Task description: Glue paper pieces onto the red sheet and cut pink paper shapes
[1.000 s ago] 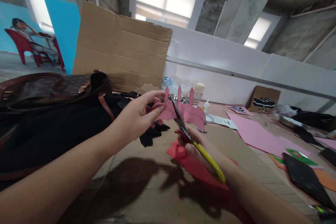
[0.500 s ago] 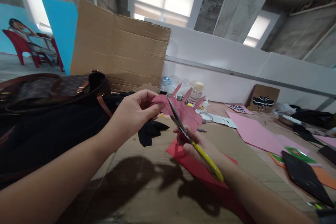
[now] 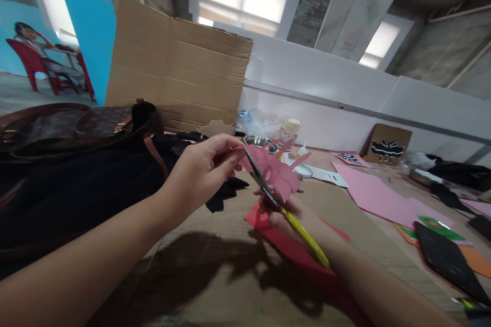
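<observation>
Between the thumb and fingers of my left hand (image 3: 210, 168) is the edge of a pink paper cutout (image 3: 278, 176) with several narrow pointed strips sticking up. My right hand (image 3: 282, 209) grips a pair of scissors (image 3: 303, 235) with yellow handles. The scissor blades lie against the paper, close to my left fingertips; whether they are fully closed I cannot tell. Under my right hand a red paper sheet (image 3: 284, 245) rests on the cardboard. Black cut pieces (image 3: 220, 198) lie just beyond my left wrist.
A dark bag (image 3: 103, 122) fills the left side. Behind stands a cardboard panel (image 3: 176, 71). A metal bowl (image 3: 261, 142), a glue bottle (image 3: 302, 150) and a jar (image 3: 292, 127) sit at the back. Pink sheets (image 3: 378, 191) and a black flat object (image 3: 447, 255) lie right.
The pink cutout has tilted lower and turned, so its pointed strips now lean further right. My left hand has shifted slightly, and the scissors stay at the paper.
</observation>
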{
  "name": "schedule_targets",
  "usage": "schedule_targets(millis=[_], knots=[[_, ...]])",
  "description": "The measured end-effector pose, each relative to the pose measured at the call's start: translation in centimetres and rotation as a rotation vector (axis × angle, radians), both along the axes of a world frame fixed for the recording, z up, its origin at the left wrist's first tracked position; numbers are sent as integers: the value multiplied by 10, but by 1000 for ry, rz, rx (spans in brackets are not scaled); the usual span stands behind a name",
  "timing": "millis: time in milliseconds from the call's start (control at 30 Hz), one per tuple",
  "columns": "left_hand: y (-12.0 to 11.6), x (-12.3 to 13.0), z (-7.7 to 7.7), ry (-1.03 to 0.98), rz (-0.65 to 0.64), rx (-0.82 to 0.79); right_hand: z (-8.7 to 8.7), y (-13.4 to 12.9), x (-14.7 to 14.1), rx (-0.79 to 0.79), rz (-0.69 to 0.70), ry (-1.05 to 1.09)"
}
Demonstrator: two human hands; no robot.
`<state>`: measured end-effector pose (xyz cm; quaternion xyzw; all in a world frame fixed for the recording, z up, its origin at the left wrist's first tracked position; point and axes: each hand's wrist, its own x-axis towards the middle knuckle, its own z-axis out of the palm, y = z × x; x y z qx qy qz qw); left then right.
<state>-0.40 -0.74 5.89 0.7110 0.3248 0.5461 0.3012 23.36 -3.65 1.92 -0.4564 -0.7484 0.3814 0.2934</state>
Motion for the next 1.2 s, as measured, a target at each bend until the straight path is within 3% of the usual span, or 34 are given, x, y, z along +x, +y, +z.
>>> schedule_targets(millis=[333, 667, 1200], knots=[[-2, -1, 3, 15, 39, 8, 2, 2, 0, 87, 25, -10], [-2, -1, 3, 48, 42, 24, 3, 0, -1, 15, 30, 1], [-1, 0, 3, -2, -11, -39, -3, 2, 3, 78, 36, -7]])
